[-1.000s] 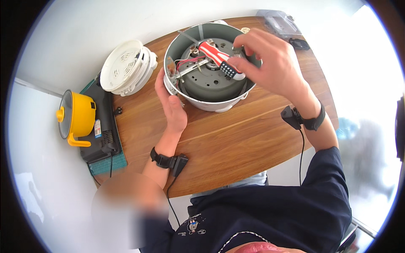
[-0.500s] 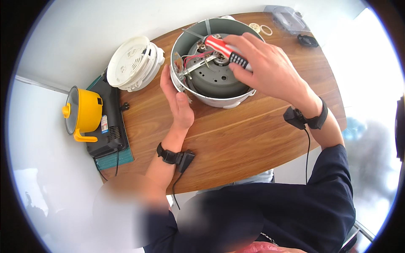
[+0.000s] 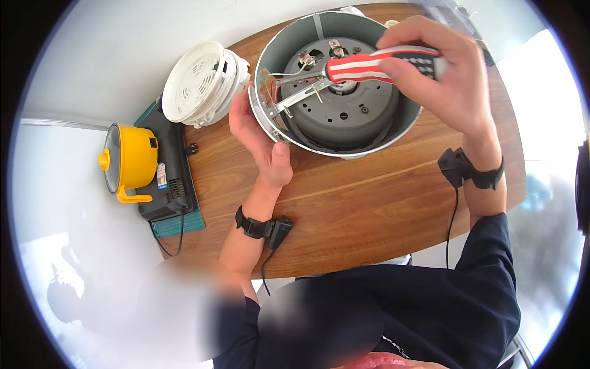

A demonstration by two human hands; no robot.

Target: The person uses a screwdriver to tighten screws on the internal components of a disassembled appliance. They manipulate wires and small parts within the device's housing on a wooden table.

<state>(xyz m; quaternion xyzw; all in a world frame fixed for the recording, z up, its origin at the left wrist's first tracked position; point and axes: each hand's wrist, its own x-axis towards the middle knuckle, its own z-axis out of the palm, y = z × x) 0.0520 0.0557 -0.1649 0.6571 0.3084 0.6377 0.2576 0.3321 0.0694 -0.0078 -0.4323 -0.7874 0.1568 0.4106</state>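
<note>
- Head view: the right hand (image 3: 452, 83) is curled around the handle of a screwdriver (image 3: 356, 67), thumb on the near side and fingers on the far side
- The left hand (image 3: 261, 138) is unfolded rather than clenched, its fingers laid along the outside of the left wall of a round housing (image 3: 279, 55) and its thumb standing apart, toward the person
- The screwdriver, red with white stripes and a dark patterned end, lies slanted across the mouth of the housing; its metal shaft points left toward the inner wall, and whether the tip touches anything cannot be told
- The housing, white outside and grey inside, stands at the far part of the wooden surface (image 3: 344, 203)
- Inside it are a grey round plate (image 3: 384, 104) with holes, a metal strip (image 3: 301, 97) running from the left wall toward the middle, and red wires (image 3: 275, 92) close to that wall
- Each wrist wears a black strap with a small box and a cable
- Just left of the housing rest white plastic parts (image 3: 190, 80), stacked, the upper one round and slotted
- Farther left, a yellow pot (image 3: 136, 157) with a lid sits by a black appliance (image 3: 169, 160) on a green mat (image 3: 190, 226)
- At the far right corner is a clear plastic container (image 3: 458, 15), partly cut off
</note>
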